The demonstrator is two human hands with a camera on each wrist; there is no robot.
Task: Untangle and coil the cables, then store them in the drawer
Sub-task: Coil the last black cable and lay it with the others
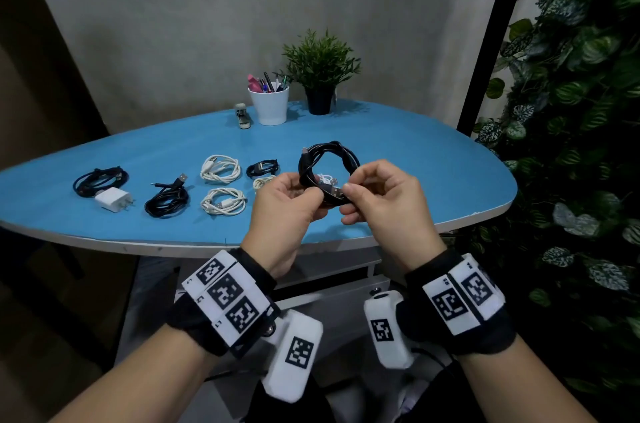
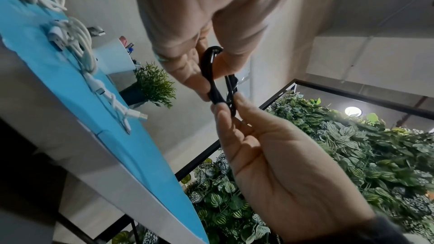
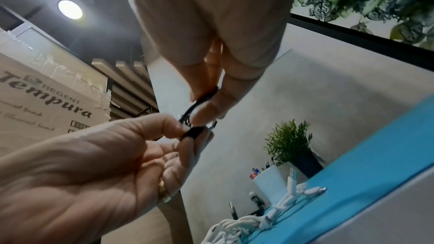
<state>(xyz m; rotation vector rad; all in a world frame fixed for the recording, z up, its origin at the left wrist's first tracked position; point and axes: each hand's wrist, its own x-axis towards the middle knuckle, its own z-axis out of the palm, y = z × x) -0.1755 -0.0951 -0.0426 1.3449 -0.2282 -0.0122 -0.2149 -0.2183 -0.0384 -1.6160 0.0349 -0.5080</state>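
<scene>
A coiled black cable point(image 1: 329, 154) is held upright above the front of the blue table point(image 1: 433, 159). My left hand point(image 1: 311, 192) grips the lower left of the coil and my right hand point(image 1: 349, 195) pinches its lower right, near a plug end. In the left wrist view the black cable point(image 2: 215, 88) is pinched between fingertips of both hands. The right wrist view shows the same black cable point(image 3: 196, 131) between the two hands. Under the table stands a white drawer unit point(image 1: 332, 298).
On the table lie a black coil point(image 1: 100, 178) with a white charger point(image 1: 112, 200), a loose black cable point(image 1: 166, 203), two white coils point(image 1: 220, 168) point(image 1: 223, 201) and a small black coil point(image 1: 262, 167). A pen cup point(image 1: 269, 104), stapler point(image 1: 242, 115) and potted plant point(image 1: 320, 76) stand at the back.
</scene>
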